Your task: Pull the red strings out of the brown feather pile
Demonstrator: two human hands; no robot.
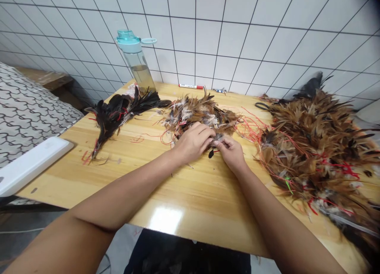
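Note:
My left hand (pixel 195 142) and my right hand (pixel 230 150) meet at the middle of the table, fingers closed in a pinch. Between them is a small dark feather (pixel 211 153), its tip poking out below the fingertips. Just behind my hands lies a pile of brown and pale feathers (pixel 196 112), partly covered by my left hand. Red strings (pixel 251 127) run from this pile toward the right. How exactly the feather is gripped is partly hidden by my fingers.
A large heap of brown feathers (pixel 314 135) fills the right side. Black feathers (pixel 114 112) lie at the left, near a water bottle (pixel 138 64). A red-capped marker (pixel 190 86) rests by the tiled wall. A white device (pixel 35 165) sits on the left edge.

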